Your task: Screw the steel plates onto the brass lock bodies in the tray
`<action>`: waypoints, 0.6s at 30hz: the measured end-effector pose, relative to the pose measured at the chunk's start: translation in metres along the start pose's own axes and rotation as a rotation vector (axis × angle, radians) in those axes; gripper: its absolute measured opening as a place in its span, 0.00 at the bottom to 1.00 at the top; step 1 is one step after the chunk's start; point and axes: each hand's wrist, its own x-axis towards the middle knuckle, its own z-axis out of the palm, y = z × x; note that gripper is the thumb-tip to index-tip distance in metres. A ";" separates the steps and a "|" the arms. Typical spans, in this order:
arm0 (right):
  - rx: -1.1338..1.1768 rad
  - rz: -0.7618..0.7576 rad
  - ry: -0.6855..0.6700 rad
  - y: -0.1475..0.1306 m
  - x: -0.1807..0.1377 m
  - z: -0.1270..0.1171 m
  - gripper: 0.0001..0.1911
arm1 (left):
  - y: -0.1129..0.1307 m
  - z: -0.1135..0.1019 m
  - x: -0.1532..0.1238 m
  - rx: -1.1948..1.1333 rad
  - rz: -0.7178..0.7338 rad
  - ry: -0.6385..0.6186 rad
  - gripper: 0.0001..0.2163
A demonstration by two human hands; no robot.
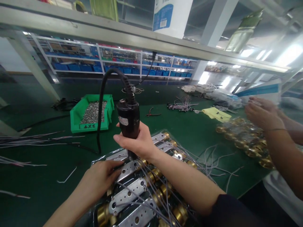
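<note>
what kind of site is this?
Likely a factory assembly bench. The right hand holds a corded electric screwdriver over metal brackets with brass fittings, a green bin holds screws, and shelves of blue bins line the back.

**Green, black, silver and brass**

The worktop (47,176) is dark green all over. Left of centre sits a bright green bin (77,117) filled with silver-grey screws (92,112). At centre, the screwdriver (128,119) and its cable are black. Along the bottom, the metal plates (129,194) are silver with brass-gold fittings (157,197) and grey wires. Right of centre lies a pale yellow sheet (216,114). Blue crates (73,67) line the shelves at upper left.
</note>
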 end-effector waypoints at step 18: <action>0.013 0.013 0.135 -0.005 0.001 0.006 0.16 | -0.008 0.010 0.005 -0.356 0.094 0.185 0.23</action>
